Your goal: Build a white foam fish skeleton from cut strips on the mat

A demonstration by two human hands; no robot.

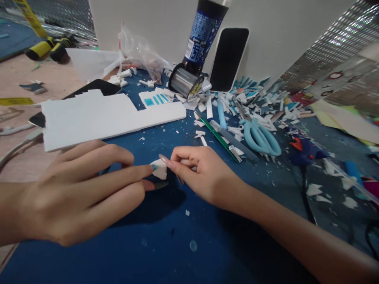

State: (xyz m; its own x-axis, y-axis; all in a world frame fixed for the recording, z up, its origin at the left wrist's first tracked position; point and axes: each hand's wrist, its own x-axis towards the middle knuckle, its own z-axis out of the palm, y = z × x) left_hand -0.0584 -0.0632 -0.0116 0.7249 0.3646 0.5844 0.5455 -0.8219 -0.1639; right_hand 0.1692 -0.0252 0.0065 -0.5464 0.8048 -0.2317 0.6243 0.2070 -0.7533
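A small white piece (160, 170), foam board by its look, is pinched between both hands above the blue mat (166, 236). My left hand (94, 185) reaches in from the left, its fingertips closed on the piece's left edge. On the other side, my right hand (204, 169) grips the right edge between thumb and index finger, with its other fingers curled. Behind the hands lies a large white foam board (89, 114) with a stepped edge. Right of it rest a green craft knife (219, 138), a grey-blue pen (233, 140) and light blue scissors (260, 136).
White and blue scraps (257, 98) are heaped at the back right. A dark bottle (203, 35), a wire spool (183, 81) and a phone (229, 59) stand against the white panel (148, 23). A dark blue glue gun (308, 150) with a cord lies at right.
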